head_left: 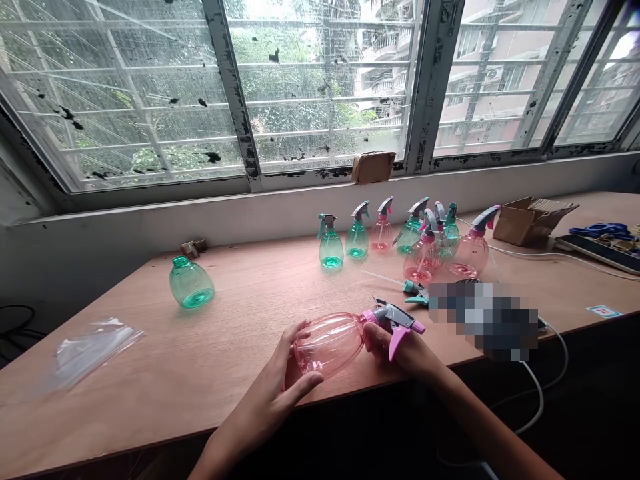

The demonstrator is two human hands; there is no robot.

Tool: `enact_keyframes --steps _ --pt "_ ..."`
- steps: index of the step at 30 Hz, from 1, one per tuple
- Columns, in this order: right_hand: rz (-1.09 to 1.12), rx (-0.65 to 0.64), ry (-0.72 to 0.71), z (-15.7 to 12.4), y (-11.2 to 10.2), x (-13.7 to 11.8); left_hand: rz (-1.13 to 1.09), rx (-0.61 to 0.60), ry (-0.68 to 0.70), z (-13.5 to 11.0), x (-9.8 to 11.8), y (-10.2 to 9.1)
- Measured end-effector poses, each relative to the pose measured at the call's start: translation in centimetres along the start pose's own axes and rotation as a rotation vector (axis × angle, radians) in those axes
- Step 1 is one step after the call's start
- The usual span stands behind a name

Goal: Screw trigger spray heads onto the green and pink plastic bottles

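Observation:
A clear pink spray bottle [330, 343] lies on its side in the air near the table's front edge, its grey and pink trigger head [395, 317] pointing right. My left hand [280, 377] wraps round its base end, thumb below. At the neck, the fingers of my right hand [387, 343] close on the pink collar, partly hidden behind the trigger. A loose green-and-grey spray head [416, 292] with a thin tube lies just beyond my right hand. Farther left stands a green bottle [191, 283] without a spray head.
Several green and pink spray bottles [331, 247] with heads stand along the back. An open cardboard box [523, 223] and a dark tray [595, 250] with blue-handled scissors [607, 231] sit at right. Plastic bags [95, 350] lie at left. A white cable [540, 393] hangs over the front edge.

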State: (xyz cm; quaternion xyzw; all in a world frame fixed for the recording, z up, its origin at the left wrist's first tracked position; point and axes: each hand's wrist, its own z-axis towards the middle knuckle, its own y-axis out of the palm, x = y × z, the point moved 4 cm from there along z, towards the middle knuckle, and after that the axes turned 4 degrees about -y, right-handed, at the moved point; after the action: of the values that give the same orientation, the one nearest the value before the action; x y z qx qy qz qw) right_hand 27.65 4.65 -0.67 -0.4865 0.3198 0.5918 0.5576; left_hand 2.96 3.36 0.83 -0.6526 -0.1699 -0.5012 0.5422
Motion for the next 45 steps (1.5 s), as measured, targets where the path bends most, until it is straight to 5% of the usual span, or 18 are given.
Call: enact_keyframes --steps 23,33,45 --pt "-0.034 -0.036 0.052 0.1 0.1 0.4 -0.040 -0.006 0.033 0.1 -1.0 0.3" --pt "-0.034 -0.041 0.039 0.1 0.1 0.4 -0.088 0.006 -0.066 0.2 -0.3 -0.1" --pt "-0.016 -0.040 0.037 0.0 0.1 0.4 -0.224 0.008 0.027 0.4 -0.5 0.1"
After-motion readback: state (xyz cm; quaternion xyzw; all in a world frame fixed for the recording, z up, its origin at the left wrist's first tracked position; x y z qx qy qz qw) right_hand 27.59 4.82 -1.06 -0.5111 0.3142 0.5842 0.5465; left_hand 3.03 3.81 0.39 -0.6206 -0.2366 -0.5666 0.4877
